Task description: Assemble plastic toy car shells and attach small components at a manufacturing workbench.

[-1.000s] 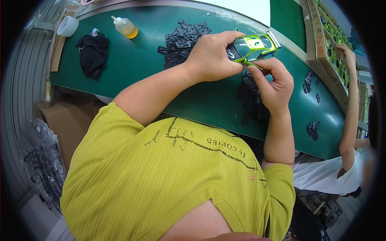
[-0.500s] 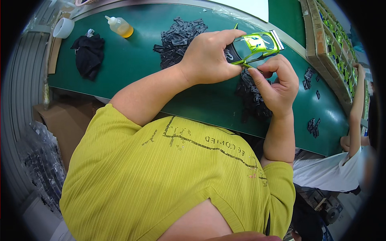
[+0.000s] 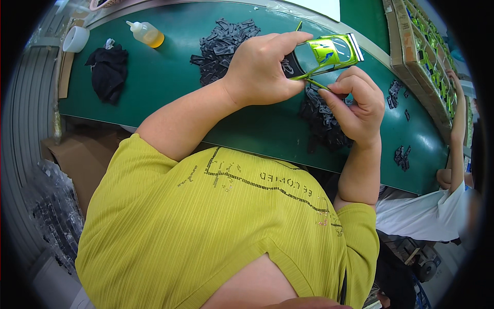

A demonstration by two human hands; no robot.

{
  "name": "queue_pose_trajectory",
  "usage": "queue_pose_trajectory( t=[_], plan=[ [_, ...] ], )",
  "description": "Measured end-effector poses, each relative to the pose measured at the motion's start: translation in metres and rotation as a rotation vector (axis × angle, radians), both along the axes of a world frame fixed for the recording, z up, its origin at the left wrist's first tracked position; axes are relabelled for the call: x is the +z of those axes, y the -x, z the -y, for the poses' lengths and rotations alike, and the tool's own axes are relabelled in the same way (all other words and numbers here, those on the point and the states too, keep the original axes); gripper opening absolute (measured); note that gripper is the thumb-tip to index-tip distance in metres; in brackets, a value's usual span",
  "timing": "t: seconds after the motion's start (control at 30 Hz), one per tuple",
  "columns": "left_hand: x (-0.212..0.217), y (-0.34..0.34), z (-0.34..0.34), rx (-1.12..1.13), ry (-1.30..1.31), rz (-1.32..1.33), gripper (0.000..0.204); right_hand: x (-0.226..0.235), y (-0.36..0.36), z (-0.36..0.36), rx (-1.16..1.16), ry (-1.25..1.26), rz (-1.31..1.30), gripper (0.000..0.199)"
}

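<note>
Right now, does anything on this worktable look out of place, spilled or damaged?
Nothing looks spilled or plainly damaged, including the green toy car body. Possibly out of place: one small black plastic part lies alone on the green tabletop, apart from the black clusters. The black cloth is crumpled.

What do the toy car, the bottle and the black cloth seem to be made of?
Toy car: probably glossy green plastic, showing bright reflections, though painted metal is possible.
Bottle: likely smooth, translucent plastic, since amber liquid shows through.
Cloth: matte fabric, judging by its soft, crumpled folds; the fibre can't be told.
</note>
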State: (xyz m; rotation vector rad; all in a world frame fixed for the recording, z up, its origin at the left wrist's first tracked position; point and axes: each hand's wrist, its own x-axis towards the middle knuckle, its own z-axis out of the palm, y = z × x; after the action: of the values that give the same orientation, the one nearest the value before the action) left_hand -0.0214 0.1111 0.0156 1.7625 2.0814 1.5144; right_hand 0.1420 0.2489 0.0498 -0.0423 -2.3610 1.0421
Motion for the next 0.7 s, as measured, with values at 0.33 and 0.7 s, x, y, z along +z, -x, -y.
queue_pose_trajectory(
  t=[0.33,0.7],
  plan=[
    [-0.004,0.002,-0.003,0.052,-0.016,0.003,0.051,-0.008,0.008,0.005,-0.058,0.005,-0.026,0.017],
    [-0.001,-0.003,0.0,0.011,0.11,-0.02,0.052,-0.014,0.012,0.011,-0.01,-0.277,-0.093,0.018]
  ],
)
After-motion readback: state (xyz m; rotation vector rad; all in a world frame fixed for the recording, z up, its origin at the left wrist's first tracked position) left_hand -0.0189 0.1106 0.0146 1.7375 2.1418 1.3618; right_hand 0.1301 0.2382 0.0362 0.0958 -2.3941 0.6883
